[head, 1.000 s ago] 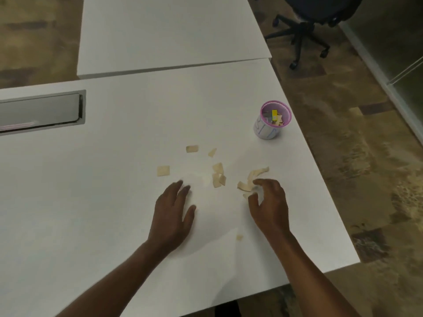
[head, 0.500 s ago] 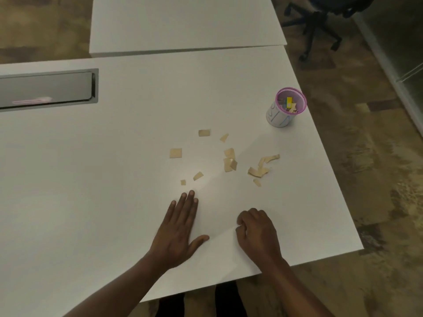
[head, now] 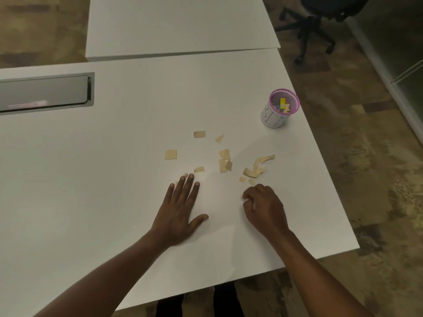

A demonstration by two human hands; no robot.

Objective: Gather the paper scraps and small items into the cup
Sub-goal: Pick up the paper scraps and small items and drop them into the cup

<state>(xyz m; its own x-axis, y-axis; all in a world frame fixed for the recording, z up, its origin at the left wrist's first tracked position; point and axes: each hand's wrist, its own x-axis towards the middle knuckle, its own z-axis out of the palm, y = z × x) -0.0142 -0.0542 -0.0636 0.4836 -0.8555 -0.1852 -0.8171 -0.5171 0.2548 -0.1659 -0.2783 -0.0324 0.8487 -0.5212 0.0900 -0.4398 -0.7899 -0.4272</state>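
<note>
A white table (head: 114, 202) is holding scattered tan paper scraps (head: 224, 162), a purple-rimmed cup (head: 274, 117), and two resting hands.

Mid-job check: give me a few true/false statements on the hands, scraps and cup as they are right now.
1. The left hand lies flat, palm down, on the table. True.
2. The cup is empty. False: it holds yellow and tan bits.
3. Tan scraps lie loose on the table between the hands and the cup. True.
4. The right hand is spread flat. False: its fingers are curled.
5. The cup lies tipped over. False: it stands upright near the table's right edge.
</note>
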